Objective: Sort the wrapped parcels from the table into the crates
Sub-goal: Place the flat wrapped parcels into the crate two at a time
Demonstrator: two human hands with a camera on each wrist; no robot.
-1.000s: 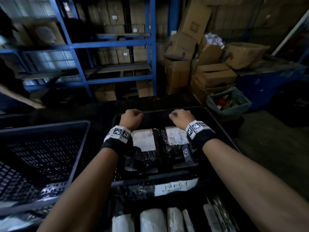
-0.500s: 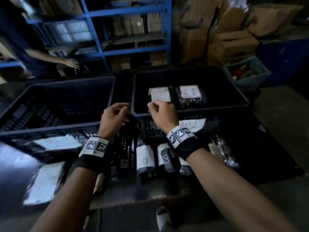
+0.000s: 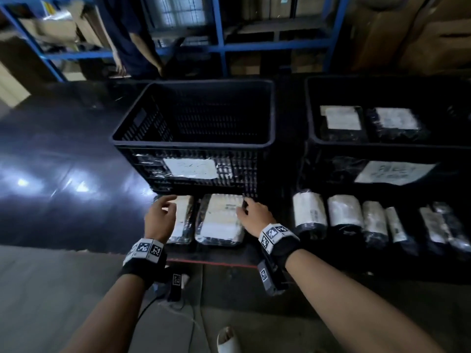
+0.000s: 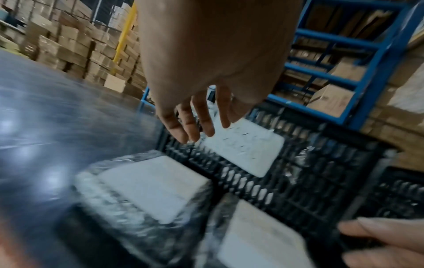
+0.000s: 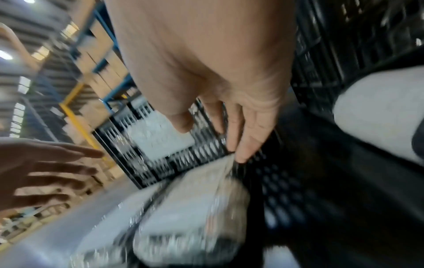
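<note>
1. The left hand point(image 3: 161, 217) hangs over the left parcel point(image 3: 181, 220) with fingers loosely spread, holding nothing.
2. The right hand point(image 3: 251, 215) has straight fingers at the far right corner of the right parcel point(image 3: 219, 220); whether they touch it cannot be told, and nothing is held.
3. Both parcels lie flat, side by side, on the table point(image 3: 63, 174) just near the left crate point(image 3: 198, 115).
4. To lift well, I judge each hand should slide its fingers under a far edge and take hold of the parcel body, since the wrap looks slick.
5. The head view alone shows the left crate empty, 2 parcels in the right crate point(image 3: 387, 149), and a row of rolls point(image 3: 309, 212) on the right.
6. The right wrist view alone shows the fingertips point(image 5: 244, 154) at the parcel's corner, against the crate wall; the left wrist view shows clear air under the left fingers point(image 4: 183, 127).
</note>
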